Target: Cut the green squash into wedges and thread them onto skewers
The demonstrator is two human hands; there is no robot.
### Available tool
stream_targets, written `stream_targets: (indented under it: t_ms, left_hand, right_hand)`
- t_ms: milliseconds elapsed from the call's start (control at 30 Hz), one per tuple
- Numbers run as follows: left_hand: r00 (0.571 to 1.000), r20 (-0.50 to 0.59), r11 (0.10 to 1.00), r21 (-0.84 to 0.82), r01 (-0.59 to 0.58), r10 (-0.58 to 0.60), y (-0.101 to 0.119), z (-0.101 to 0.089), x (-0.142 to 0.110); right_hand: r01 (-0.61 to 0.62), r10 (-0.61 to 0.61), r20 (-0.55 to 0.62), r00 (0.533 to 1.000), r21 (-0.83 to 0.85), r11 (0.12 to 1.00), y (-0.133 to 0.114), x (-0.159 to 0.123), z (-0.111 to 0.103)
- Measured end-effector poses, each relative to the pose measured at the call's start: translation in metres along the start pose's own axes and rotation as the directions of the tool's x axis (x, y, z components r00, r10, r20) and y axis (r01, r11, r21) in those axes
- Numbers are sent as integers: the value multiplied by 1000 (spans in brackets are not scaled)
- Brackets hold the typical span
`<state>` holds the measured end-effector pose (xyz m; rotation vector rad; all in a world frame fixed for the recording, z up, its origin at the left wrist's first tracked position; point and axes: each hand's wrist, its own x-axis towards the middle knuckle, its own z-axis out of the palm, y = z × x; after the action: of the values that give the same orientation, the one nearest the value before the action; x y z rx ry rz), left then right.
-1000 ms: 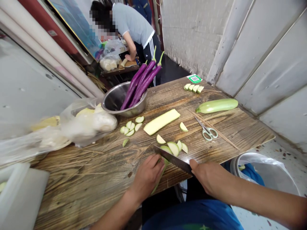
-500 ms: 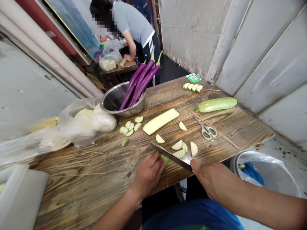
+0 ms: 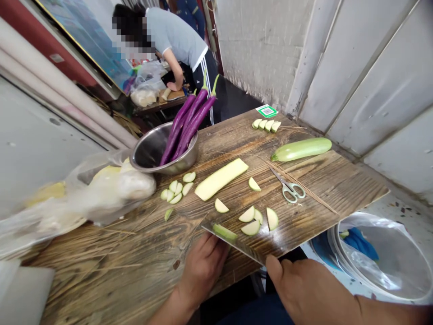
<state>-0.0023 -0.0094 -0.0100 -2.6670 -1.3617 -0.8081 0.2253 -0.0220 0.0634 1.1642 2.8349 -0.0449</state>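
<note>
My right hand (image 3: pixel 304 284) grips the handle of a kitchen knife (image 3: pixel 233 241), its blade lying flat with a green zucchini slice (image 3: pixel 224 231) on it. My left hand (image 3: pixel 203 266) sits curled at the table's near edge, right behind the blade; whatever is under its fingers is hidden. Just beyond the blade lie several cut zucchini slices (image 3: pixel 257 217). A halved zucchini (image 3: pixel 220 178) rests cut side up in the middle of the wooden table (image 3: pixel 118 262). A whole zucchini (image 3: pixel 301 149) lies at the far right.
A steel bowl (image 3: pixel 149 151) holds long purple eggplants (image 3: pixel 187 124). Scissors (image 3: pixel 287 185) and thin bamboo skewers lie at right. A plastic bag (image 3: pixel 101 194) sits at left. A lined bin (image 3: pixel 382 257) stands lower right. Another person (image 3: pixel 176 40) bends over a far table.
The knife has finished cutting and turned flat, carrying a slice. New slices lie spread beyond it. The zucchini piece under my left hand is no longer visible. The view shifted slightly.
</note>
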Motion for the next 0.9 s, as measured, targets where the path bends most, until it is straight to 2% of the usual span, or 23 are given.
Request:
stream_targets:
  t_ms: [67,133,300,467,600,700,900]
  left_hand:
    - [1000,21,1000,-20,-4,4,-1,-1,-1]
    - [999,36,1000,-19,-3,3,-2,-2,-1]
    - [997,69,1000,11,-24,23,-3,-1,-1]
    - [998,55,1000,4,-5,5,0,-2,5]
    - [997,58,999,-10,49,-48,3,-3,8]
    - [998,18,998,-27,57,-57,4,-2,7]
    - [998,-28,998,-28,50,-51,3,3,3]
  right_hand:
    - [-51,52,-8,999,59,997,0,0,-7]
    - [-85,82,31,996,113,990,4,3,-11]
    - [-61,25,158,987,233,971,14,10,0]
    - [-90,51,224,973,165,982,21,20,13]
    - [-85,41,250,968,171,982,33,26,13]
    - [-77,38,266,963,140,987,36,25,10]
    - [-4,-1,179,984,30,1000,20,12,4]
